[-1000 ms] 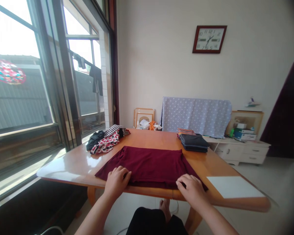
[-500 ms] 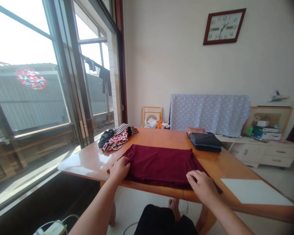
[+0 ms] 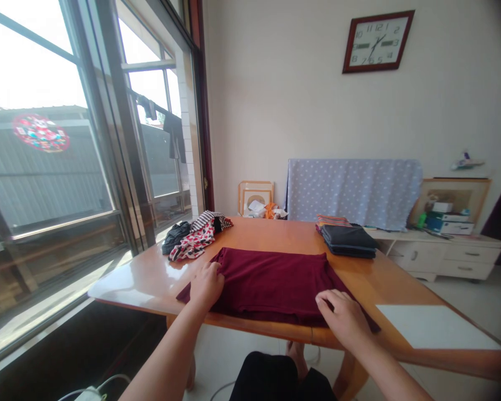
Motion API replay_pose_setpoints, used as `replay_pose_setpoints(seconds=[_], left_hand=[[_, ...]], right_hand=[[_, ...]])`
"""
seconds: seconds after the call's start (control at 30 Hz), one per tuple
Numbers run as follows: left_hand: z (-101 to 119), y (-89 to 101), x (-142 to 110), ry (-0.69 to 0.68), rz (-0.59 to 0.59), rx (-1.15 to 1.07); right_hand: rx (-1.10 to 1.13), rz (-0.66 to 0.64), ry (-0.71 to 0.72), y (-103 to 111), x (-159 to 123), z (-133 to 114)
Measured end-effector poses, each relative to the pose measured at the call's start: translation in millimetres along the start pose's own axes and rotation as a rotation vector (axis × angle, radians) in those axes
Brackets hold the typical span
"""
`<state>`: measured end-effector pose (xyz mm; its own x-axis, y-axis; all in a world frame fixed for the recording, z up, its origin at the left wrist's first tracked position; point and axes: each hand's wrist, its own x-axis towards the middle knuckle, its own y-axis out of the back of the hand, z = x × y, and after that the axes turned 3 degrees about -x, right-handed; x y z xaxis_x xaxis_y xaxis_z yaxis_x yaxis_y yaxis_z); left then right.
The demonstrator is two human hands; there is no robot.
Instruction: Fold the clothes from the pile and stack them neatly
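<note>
Centrally placed garment: maroon garment (image 3: 271, 287), laid out on the wooden table (image 3: 271, 235) along its near edge, with a folded panel on top and pointed parts spreading out at both sides.
Left hand: the left hand (image 3: 207, 284) rests at the garment's left end, fingers bent over the cloth; whether they pinch it cannot be told.
Right hand: the right hand (image 3: 345, 318) is over the near right part, fingers curled and thumb close to the index finger; whether cloth is caught between them cannot be told.
Far left of table: loose clothes (image 3: 194, 239), dark, black-and-white striped, and white with red and black patches.
Far right of table: dark folded clothes (image 3: 348, 240) stacked beside a striped folded cloth (image 3: 333, 221).
Near right of table: white sheet (image 3: 436, 327), flat.
Readable writing: numerals 1 to 12 on the wall clock (image 3: 378, 42); its short hand points between 1 and 2, its long hand between 6 and 7.
Unreadable markings: the window sticker (image 3: 40, 133) and boxes (image 3: 450, 223) on the white cabinet (image 3: 465, 259) are too blurred.
</note>
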<state>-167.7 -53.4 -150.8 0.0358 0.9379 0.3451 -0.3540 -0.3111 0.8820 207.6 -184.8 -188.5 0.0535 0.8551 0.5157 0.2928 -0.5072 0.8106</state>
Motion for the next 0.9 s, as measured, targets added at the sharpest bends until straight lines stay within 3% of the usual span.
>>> replay_pose_setpoints(seconds=[0.13, 0.3, 0.47, 0.7, 0.9], left_hand=[[5, -1.1, 10, -0.016, -0.15, 0.025], [1, -9.0, 30, 0.059, -0.069, -0.084], [-14, -20.8, 59, 0.109, -0.034, -0.154], [-28, -39.8, 96, 0.157, -0.086, -0.249], [-35, -44.4, 115, 0.2, -0.13, -0.272]], right_hand=[[-0.039, -0.076, 0.018, -4, 3, 3], [0.026, -0.067, 0.013, -4, 16, 3], [0.189, -0.089, 0.034, -8, 37, -14], [0.351, -0.18, 0.072, -18, 73, -55], [0.358, -0.239, 0.174, -25, 113, -116]])
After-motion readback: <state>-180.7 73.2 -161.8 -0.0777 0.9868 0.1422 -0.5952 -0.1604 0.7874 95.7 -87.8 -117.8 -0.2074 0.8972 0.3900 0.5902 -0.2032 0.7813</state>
